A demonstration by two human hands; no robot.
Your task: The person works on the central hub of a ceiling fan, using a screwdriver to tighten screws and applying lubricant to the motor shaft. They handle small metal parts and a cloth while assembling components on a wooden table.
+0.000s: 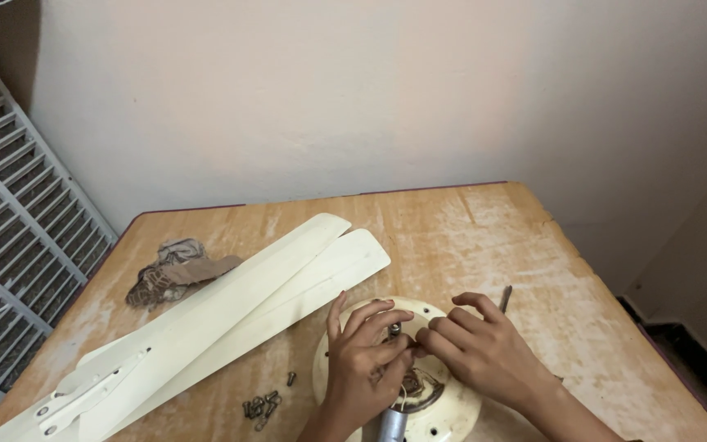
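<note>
A round cream ceiling-fan motor housing lies on the wooden table, with a grey metal shaft at its near side. My left hand rests on the housing's centre, its fingers bent around a small dark part there. My right hand meets it from the right, fingertips pinched at the same spot. What the fingers grip is too small to tell. Two long cream fan blades lie to the left of the housing.
Several loose screws sit between the blades and the housing. A crumpled brown rag lies at the table's left. A thin dark tool is beyond my right hand. A white window grille stands left.
</note>
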